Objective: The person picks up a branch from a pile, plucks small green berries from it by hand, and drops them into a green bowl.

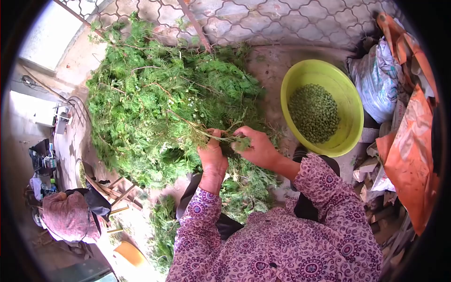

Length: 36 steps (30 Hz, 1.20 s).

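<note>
A leafy green branch (188,123) lies across the front of a large heap of cut green foliage (141,89). My left hand (213,152) is closed round its stem, fingers pointing up the view. Just to the right, my right hand (256,148) has its fingers bent together at a small green sprig on the same branch; the fingertips are partly hidden by leaves. Right of the heap stands a yellow-green basin (347,134) with many small round green cones (314,113) in its bottom.
Wire mesh (282,11) runs along the back. White sacks (378,82) and an orange sheet (408,155) lie at the right. At the lower left are a pink cloth (68,214) on a seat, wooden pieces (123,195) and a yellow-orange container (129,254).
</note>
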Tool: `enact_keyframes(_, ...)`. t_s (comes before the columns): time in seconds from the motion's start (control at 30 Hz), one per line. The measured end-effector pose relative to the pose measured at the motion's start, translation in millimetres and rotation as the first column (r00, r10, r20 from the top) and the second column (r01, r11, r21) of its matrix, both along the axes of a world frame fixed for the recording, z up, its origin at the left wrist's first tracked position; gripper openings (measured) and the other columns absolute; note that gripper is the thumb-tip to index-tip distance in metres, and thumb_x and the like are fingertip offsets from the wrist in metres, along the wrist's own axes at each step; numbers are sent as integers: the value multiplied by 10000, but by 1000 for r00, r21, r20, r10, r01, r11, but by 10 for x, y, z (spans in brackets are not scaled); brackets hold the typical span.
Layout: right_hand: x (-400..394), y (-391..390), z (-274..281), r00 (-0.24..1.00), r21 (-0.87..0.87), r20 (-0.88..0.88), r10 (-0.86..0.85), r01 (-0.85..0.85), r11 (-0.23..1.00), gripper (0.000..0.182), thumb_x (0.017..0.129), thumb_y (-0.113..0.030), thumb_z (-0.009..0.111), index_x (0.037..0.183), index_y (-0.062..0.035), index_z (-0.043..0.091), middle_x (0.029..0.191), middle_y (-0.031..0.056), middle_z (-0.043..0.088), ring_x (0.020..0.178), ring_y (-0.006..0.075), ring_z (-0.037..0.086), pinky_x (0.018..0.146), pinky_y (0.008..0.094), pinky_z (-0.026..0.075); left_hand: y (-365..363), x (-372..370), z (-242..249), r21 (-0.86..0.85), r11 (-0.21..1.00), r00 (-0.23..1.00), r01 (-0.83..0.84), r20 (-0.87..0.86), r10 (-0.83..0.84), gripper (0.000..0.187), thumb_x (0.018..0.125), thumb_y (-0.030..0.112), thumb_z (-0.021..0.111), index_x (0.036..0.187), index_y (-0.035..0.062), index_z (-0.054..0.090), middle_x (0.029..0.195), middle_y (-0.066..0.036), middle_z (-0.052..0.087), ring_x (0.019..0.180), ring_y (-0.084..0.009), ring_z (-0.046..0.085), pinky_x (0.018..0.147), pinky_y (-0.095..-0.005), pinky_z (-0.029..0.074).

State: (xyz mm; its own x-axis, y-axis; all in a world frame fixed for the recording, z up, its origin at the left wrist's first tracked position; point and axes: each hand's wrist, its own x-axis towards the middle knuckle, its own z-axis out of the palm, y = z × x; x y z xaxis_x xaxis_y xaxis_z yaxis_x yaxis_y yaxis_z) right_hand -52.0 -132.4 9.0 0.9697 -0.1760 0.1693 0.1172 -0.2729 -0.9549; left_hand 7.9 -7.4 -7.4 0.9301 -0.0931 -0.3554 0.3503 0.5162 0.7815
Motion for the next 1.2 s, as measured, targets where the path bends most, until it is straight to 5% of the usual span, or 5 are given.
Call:
enact_keyframes(0.67, -157, -158, 300, 450, 819, -329, 830, -302, 488, 215, 841, -218, 468, 759, -37, 547, 592, 0, 501, 416, 46, 413, 369, 190, 307, 108, 145, 183, 20, 996, 974, -85, -211, 87, 182, 796, 73, 584, 946, 62, 482, 814, -51, 563, 702, -155, 540, 621, -269, 453)
enact_keyframes(0.9, -86, -1101, 372, 979, 251, -202, 33, 19, 968, 143, 769, -63, 519, 895, -16, 567, 679, 52, 578, 545, 83, 532, 476, 215, 429, 539, 323, 85, -165, 979, 972, 118, -185, -148, 133, 835, 142, 537, 952, 97, 493, 777, -86, 581, 621, -213, 560, 577, -354, 495)
enact_keyframes(1.0, -260, -1660, 208, 973, 128, -111, -203, 217, 968, 165, 741, -70, 547, 887, 4, 568, 715, 86, 597, 573, 133, 552, 524, 241, 444, 773, 358, -24, -124, 987, 971, 98, -205, -122, 83, 839, 148, 531, 852, 69, 513, 748, -66, 580, 632, -229, 558, 610, -383, 473)
enact_keyframes(1.07, -383, -1975, -12, 768, -628, 555, -321, 639, 444, 206, 708, -114, 587, 869, 13, 583, 734, 112, 601, 588, 179, 566, 554, 286, 458, 874, 337, -33, -312, 941, 985, 133, -65, -161, 94, 840, 150, 525, 824, 57, 520, 756, -68, 581, 636, -231, 553, 635, -386, 461)
enact_keyframes(1.2, -569, -1982, 126, 836, -565, 325, -443, 547, 617, 223, 679, -162, 619, 835, -3, 605, 754, 128, 599, 633, 202, 584, 605, 317, 467, 736, 201, 324, -348, 925, 985, 150, -23, -168, 64, 831, 111, 513, 834, 48, 522, 767, -82, 580, 639, -204, 527, 641, -367, 426)
